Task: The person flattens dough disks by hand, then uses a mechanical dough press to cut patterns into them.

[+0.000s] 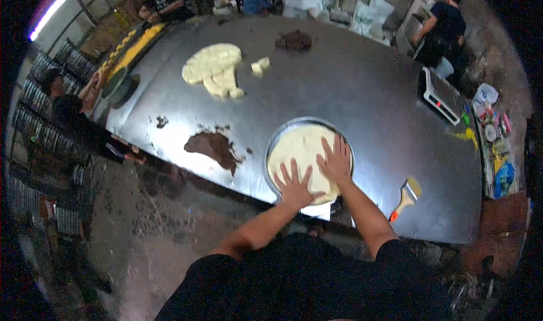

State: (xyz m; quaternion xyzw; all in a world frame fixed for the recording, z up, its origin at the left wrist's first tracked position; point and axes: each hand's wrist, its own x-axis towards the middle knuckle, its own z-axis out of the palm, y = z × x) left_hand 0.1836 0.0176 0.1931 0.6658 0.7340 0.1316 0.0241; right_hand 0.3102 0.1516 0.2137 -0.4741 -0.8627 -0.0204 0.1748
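Observation:
A round metal pan [274, 135] lies near the front edge of the metal table, lined with a flat sheet of pale dough [305, 146]. My left hand [296, 189] rests on the dough at the lower left with its fingers spread. Farther right, my right hand [336, 161] lies on the dough near the pan's right rim, fingers stretched out. Neither hand holds anything. To the left of the pan is a smear of dark brown paste [212, 148]. A brush [408, 196] with an orange-tipped handle lies to the right.
On the metal table [362, 83] lie a large dough mass [214, 66], a small dough piece [261, 66] and a dark brown heap [293, 40]. A scale [442, 96] stands at the right edge, a bowl [119, 87] at the left. People stand at the left, back left and back right.

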